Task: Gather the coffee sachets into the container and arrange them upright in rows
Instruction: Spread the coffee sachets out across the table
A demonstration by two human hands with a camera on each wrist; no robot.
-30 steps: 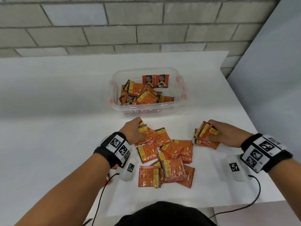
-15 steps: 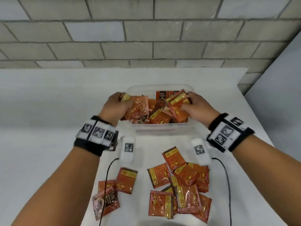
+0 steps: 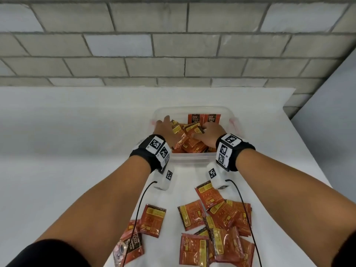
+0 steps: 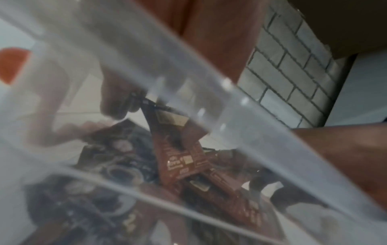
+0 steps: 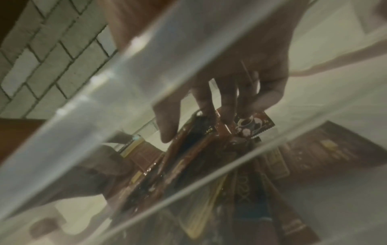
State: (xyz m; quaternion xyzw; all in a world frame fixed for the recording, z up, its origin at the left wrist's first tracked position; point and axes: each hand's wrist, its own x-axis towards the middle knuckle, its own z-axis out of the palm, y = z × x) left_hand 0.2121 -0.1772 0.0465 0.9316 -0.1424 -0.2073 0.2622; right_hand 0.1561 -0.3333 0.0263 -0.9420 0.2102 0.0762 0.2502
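Observation:
The clear plastic container [image 3: 190, 159] stands mid-table with a loose heap of orange coffee sachets [image 3: 189, 145] inside. Two sachets [image 3: 193, 119] stand upright against its far wall. Both my hands are down inside it. My left hand [image 3: 164, 126] reaches along the left side with its fingers stretched out. My right hand [image 3: 209, 131] lies flat on the heap. Through the wall, the left fingers [image 4: 114, 106] touch the top corner of a tilted sachet [image 4: 180, 149]. The right fingers [image 5: 167, 127] hang straight onto sachet edges [image 5: 188, 157].
Several loose sachets [image 3: 217, 228] lie overlapping on the white table [image 3: 77, 170] near me, with a few more [image 3: 153, 220] to their left. Wrist camera cables trail over them. A brick wall [image 3: 173, 54] stands behind the table. The table's right edge is close to the container.
Both hands carried bundles of sachets from the table to the container, then sank into it. The bundles now lie in the heap and the fingers have spread.

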